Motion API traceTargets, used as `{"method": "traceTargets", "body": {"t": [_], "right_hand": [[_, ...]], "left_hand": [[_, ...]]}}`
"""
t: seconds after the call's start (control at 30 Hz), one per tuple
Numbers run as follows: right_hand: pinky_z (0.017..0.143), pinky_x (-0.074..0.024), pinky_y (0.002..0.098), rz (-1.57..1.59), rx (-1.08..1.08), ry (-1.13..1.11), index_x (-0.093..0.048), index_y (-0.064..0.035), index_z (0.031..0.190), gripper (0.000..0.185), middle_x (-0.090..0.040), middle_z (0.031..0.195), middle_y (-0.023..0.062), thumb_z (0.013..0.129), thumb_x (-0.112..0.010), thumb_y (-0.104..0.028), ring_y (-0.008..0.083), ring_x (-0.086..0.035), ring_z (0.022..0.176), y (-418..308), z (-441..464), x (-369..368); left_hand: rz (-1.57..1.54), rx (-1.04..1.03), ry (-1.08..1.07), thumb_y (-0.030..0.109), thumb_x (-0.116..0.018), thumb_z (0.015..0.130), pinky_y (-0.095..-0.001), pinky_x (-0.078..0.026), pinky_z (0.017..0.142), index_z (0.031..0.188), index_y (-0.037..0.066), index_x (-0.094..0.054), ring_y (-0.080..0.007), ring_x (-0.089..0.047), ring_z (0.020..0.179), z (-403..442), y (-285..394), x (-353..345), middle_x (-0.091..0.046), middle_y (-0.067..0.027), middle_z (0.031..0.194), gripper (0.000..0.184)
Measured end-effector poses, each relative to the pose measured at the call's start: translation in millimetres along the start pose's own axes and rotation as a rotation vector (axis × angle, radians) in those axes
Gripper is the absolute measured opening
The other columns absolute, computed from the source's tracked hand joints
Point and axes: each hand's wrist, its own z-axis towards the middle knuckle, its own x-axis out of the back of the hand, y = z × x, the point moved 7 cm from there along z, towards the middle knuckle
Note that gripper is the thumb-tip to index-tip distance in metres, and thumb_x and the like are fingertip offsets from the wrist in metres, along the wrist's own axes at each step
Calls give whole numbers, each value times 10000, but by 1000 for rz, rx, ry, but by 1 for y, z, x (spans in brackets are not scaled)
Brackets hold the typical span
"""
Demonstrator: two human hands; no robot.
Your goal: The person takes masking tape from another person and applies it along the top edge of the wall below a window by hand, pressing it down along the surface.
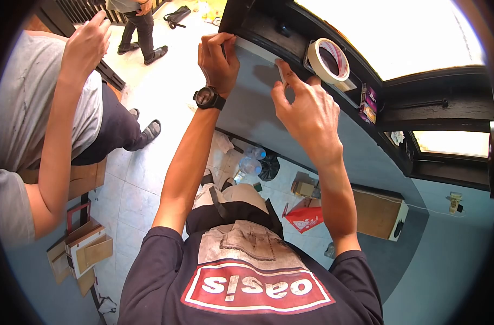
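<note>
My left hand (218, 62), with a black watch (205, 97) on its wrist, is raised to the corner of the dark window frame (257, 35). Its fingers are curled together against the frame's lower edge, and whatever they pinch is hidden. A pale strip (260, 52) runs along the wall just under the frame, between my hands. My right hand (311, 111) is against the wall at the strip's other end, index finger stretched out and thumb apart from it. Just above it, a roll of masking tape (313, 57) stands on the ledge.
A small purple box (368, 103) sits farther along the ledge. Another person (46, 97) stands close at left; a second person (138, 30) is farther back. Below are water bottles (250, 165), a red bag (305, 219) and a cardboard box (374, 211).
</note>
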Motion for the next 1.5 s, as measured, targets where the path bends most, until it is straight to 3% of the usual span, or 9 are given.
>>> {"method": "traceTargets", "body": {"t": [0.37,0.57,0.87,0.93,1.03,1.2,1.37,1.47,1.5], "right_hand": [[899,-589,548,8,15,13,-602,-291,1529,548,-690,1086,306,1004,-545,-438,481,-731,1031,2,1,0],[921,-576,539,6,10,16,-593,-332,1530,530,-698,1097,269,1013,-541,-436,472,-737,1003,2,-1,4],[933,-572,521,12,2,-14,-575,-379,1539,524,-705,1106,251,1021,-536,-451,457,-737,1011,7,1,2],[931,-573,522,7,7,-12,-572,-384,1540,524,-704,1106,251,1023,-533,-456,455,-739,1011,6,1,4],[929,-586,530,-5,-1,-52,-583,-321,1543,551,-708,1123,265,1014,-513,-458,446,-747,1019,4,1,4],[910,-586,533,-74,10,-9,-543,-398,1556,529,-685,1086,281,1032,-512,-467,462,-744,994,6,1,-1],[894,-590,544,-109,24,5,-542,-410,1553,524,-676,1066,311,1033,-504,-466,470,-746,975,5,1,-1],[871,-601,555,-92,26,-2,-544,-386,1558,536,-678,1097,320,1028,-500,-458,489,-740,989,6,1,-2],[851,-612,564,-74,28,-16,-543,-358,1566,553,-681,1131,324,1023,-498,-449,509,-733,1006,7,1,-3]], "left_hand": [[-16,49,-19,-27,-702,970,-334,-491,630,1029,49,-592,-231,-607,752,-3,-4,-2,-621,-91,930,147],[-24,76,-16,-25,-702,972,-346,-491,625,1044,52,-600,-242,-623,771,-2,-2,-2,-616,-89,931,147],[-11,61,-36,-5,-707,975,-391,-520,700,1055,50,-602,-278,-652,811,-2,0,-1,-632,-101,942,143],[-37,114,-42,29,-732,951,-413,-484,783,1062,92,-610,-281,-647,858,-3,-4,-2,-662,-57,966,177],[-33,128,-50,34,-733,955,-414,-484,787,1055,94,-608,-280,-646,856,-4,-5,-2,-662,-56,968,172],[-11,78,-38,17,-723,962,-411,-500,749,1048,74,-606,-288,-649,836,1,1,1,-651,-78,949,156],[7,42,-23,-1,-714,963,-414,-514,709,1054,53,-608,-314,-647,822,3,5,3,-642,-108,934,150],[38,4,-17,69,-749,972,-376,-489,686,1063,46,-609,-268,-607,786,1,6,2,-614,-102,936,168],[2,111,9,112,-767,975,-356,-472,677,1069,42,-610,-240,-574,770,0,-1,5,-593,-97,939,196]]}}
